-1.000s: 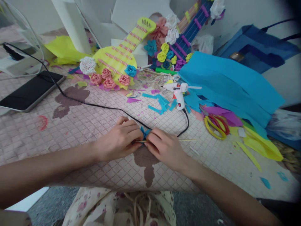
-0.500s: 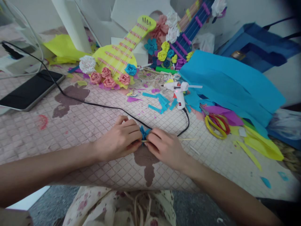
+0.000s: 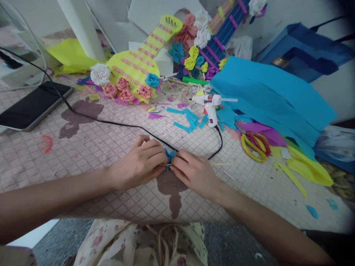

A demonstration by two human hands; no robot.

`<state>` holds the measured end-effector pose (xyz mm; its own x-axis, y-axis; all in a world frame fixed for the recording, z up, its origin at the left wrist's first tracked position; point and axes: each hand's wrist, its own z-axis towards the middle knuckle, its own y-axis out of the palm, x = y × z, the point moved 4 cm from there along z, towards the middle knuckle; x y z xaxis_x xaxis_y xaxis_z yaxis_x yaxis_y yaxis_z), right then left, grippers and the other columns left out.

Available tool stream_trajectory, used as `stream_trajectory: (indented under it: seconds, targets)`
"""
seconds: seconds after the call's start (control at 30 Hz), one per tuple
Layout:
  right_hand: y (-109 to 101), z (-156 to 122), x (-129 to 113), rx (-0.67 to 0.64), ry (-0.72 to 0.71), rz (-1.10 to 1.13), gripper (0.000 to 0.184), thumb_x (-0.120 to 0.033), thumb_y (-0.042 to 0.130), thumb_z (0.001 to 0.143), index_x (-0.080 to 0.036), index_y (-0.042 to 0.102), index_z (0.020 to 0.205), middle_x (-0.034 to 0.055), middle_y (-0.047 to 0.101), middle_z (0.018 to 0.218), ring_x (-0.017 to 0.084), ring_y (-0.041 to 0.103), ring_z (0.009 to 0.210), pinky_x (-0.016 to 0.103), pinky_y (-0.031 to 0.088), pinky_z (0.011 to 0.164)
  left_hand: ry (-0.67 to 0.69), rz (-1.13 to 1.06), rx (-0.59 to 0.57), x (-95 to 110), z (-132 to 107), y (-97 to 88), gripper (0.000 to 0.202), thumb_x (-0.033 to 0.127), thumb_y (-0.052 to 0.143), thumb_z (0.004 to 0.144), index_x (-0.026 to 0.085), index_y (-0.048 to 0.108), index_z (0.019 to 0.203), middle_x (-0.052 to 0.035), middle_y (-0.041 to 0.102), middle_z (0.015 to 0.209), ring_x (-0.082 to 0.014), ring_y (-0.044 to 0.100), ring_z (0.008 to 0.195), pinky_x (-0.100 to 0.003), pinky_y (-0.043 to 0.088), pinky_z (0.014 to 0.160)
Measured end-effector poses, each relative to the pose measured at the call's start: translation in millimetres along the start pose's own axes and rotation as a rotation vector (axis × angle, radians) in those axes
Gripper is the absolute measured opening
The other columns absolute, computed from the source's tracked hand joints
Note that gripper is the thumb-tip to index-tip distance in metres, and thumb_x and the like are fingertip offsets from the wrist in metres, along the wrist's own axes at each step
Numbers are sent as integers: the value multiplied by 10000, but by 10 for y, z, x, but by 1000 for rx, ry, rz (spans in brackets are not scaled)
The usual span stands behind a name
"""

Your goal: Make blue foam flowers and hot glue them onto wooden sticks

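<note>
My left hand [image 3: 141, 162] has its fingertips pinched on the blue flower [image 3: 169, 156], which sits between my hands over the near part of the table [image 3: 124, 207]. My right hand [image 3: 198, 173] is clamped on the stick [image 3: 222, 164], touching the petals. What the blue bag [image 3: 302, 38] and clear bag [image 3: 337, 144] hold, I can't make out. Since a second ago, more petals show between my fingers; my hands have barely moved.

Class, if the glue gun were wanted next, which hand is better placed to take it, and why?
Probably the right hand: the glue gun lies beyond it, farther from the left hand. Both hands pinch the blue piece, so either must let go first.
</note>
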<state>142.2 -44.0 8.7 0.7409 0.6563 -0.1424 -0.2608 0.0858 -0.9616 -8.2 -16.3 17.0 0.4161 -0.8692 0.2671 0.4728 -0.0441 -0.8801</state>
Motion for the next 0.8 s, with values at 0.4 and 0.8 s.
stream_trajectory:
  seconds: [0.4,0.8]
  targets:
    - [10,0,25,-17,20,72,260,-283,388,970,-178,600,861,20,570,822,120,526,712,260,353,575,231,252,148,85,-115,-93,153,109,475,931,211,586,959,15,689,903,-165,593,890,-386,334,814]
    - [26,-12,27,-9,26,70,236,-296,399,966,-175,587,889,25,582,841,133,548,739,267,377,582,273,318,177,108,-118,-73,161,98,454,946,205,570,914,36,695,834,-143,614,865,-364,358,787]
